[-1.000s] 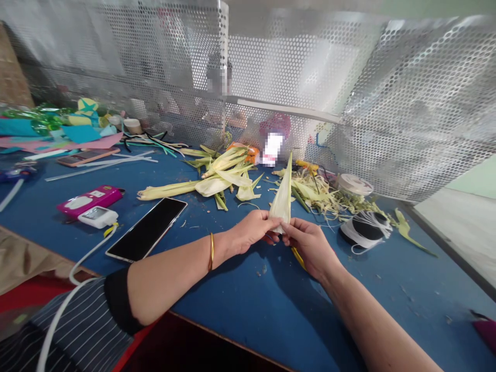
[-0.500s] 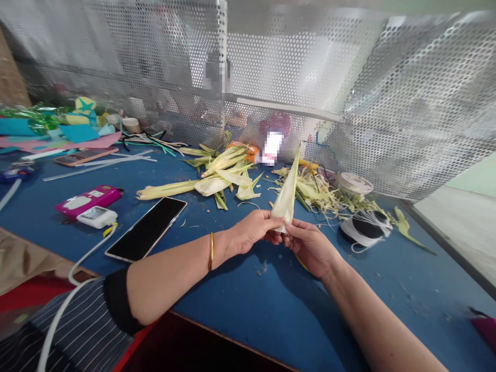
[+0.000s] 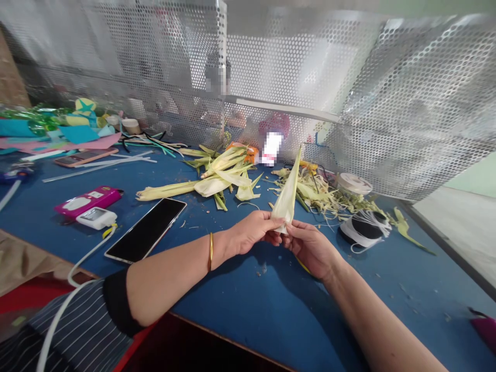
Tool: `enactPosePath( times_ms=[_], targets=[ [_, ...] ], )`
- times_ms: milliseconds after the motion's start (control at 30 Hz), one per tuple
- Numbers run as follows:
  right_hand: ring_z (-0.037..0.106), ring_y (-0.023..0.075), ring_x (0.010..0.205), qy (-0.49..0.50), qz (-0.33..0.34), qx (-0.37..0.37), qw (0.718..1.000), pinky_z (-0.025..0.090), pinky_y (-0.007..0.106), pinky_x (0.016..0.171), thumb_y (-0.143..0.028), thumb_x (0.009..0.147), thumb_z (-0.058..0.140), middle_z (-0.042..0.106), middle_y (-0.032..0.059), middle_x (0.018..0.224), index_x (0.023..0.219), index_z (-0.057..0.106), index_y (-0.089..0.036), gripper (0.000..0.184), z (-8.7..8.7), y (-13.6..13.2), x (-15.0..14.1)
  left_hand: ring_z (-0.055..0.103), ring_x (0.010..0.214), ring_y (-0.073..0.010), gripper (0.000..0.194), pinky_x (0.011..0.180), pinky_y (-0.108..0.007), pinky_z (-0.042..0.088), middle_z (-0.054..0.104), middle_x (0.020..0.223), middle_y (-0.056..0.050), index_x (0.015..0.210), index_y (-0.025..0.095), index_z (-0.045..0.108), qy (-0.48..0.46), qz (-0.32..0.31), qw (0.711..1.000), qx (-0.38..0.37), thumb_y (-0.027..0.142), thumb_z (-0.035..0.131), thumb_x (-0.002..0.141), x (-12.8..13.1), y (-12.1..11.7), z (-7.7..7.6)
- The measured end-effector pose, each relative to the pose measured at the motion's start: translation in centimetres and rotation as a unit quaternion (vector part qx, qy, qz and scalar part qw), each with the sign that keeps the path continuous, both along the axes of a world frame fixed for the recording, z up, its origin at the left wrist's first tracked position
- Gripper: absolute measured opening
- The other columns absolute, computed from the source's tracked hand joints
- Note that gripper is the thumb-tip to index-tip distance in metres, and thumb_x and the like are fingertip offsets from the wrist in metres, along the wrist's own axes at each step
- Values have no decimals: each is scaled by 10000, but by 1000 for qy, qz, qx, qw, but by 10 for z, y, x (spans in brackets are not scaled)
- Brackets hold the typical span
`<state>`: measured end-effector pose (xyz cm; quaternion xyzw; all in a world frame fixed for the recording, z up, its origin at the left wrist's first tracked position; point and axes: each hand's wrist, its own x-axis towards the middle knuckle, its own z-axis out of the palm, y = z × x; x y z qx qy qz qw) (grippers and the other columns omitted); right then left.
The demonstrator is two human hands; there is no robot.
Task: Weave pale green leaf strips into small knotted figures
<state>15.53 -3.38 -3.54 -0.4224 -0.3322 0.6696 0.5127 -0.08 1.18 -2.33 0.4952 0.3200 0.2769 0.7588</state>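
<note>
A pale green corn husk (image 3: 287, 199) stands upright between my hands, its pointed tip leaning slightly right. My left hand (image 3: 259, 227) pinches the lower left of its wide base. At the base's right corner, my right hand (image 3: 308, 243) is closed with thumb and fingers on the same husk. Something yellow (image 3: 303, 264) shows partly beneath my right hand; most of it is hidden. Beyond my hands lie a pile of whole husks (image 3: 209, 187) and, to its right, a heap of shredded husk scraps (image 3: 320, 192).
A black spool of white cord (image 3: 362, 229) and a white roll (image 3: 354, 183) lie to the right. On the left are a black-screened phone (image 3: 147, 230), a magenta device (image 3: 89, 201) and a cabled white gadget (image 3: 96, 217). A perforated metal partition (image 3: 287, 67) closes the back; a person sits behind it.
The husk's tip has swung a little to the right, then stayed there. Both hands keep their hold at its base, nearly still.
</note>
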Motion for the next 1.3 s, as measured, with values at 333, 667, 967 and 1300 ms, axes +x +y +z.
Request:
enactPosePath(
  times_ms=[333,667,967,1300],
  targets=[
    [550,99,570,10,11,-9,1000,465,233,576,-302,581,895,670,20,691,784,758,-149,289,4,0,-1,567,564,-93,263,594,-237,485,659,674,-50,821,100,669,-29,-28,999,-20,358,721,827,-1,3,-3],
    [508,88,549,-21,23,5,1000,439,239,579,-355,593,886,648,8,663,744,728,-156,295,10,-2,-1,551,573,-91,340,622,-258,482,622,660,-15,787,110,662,-26,-28,999,-28,420,791,741,-3,5,-3],
    [520,130,591,-190,-65,69,977,395,265,595,-568,635,810,611,-4,614,684,655,-175,425,2,-1,-6,560,529,-100,345,574,-255,480,628,641,-9,814,128,636,57,21,997,53,460,724,777,0,2,-1],
    [566,132,604,-77,34,65,994,442,262,599,-421,663,822,671,38,668,713,729,-153,289,15,-5,-9,521,476,-93,331,504,-234,446,596,583,7,752,147,589,38,4,993,114,460,610,857,0,2,-6]
  ],
)
